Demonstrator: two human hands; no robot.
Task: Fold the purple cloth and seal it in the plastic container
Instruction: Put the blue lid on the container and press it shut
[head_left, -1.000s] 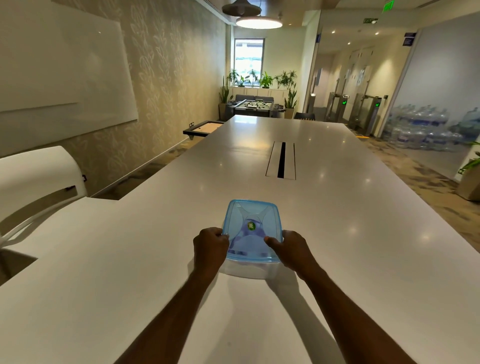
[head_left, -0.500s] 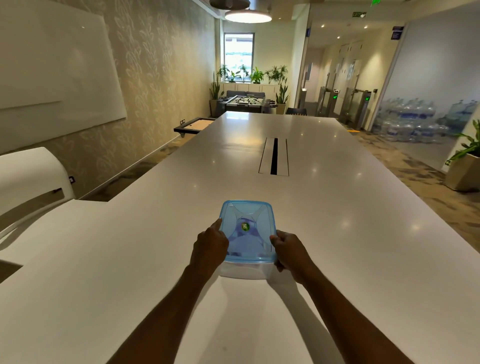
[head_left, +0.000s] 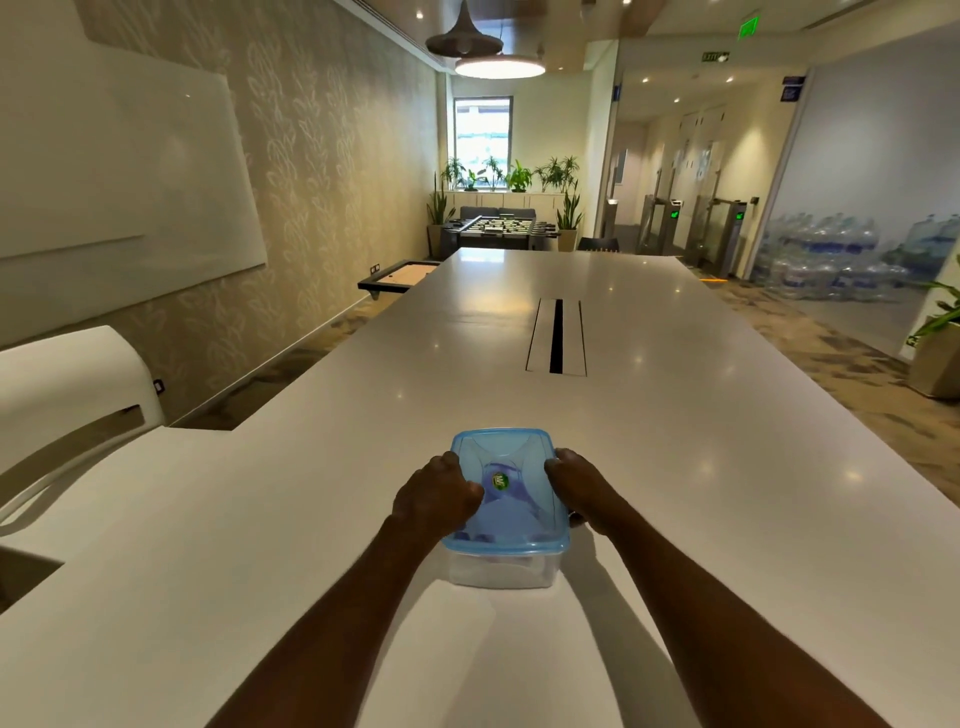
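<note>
A clear plastic container (head_left: 501, 571) stands on the white table (head_left: 675, 467) in front of me. Its translucent blue lid (head_left: 511, 452) lies on top, with a green round sticker in the middle. Purple cloth (head_left: 514, 504) shows dimly through the lid, inside the container. My left hand (head_left: 436, 496) rests on the lid's left side, fingers curled over it. My right hand (head_left: 579, 486) presses on the lid's right edge, fingers wrapped around the rim.
A cable slot (head_left: 556, 336) runs along the table's middle, farther away. A white chair (head_left: 67, 400) stands at the left. The floor drops off past the table's right edge, with a potted plant (head_left: 937, 348) there.
Both hands have slid forward along the lid's sides, and the left hand now lies further onto the lid's top. The container has stayed in place.
</note>
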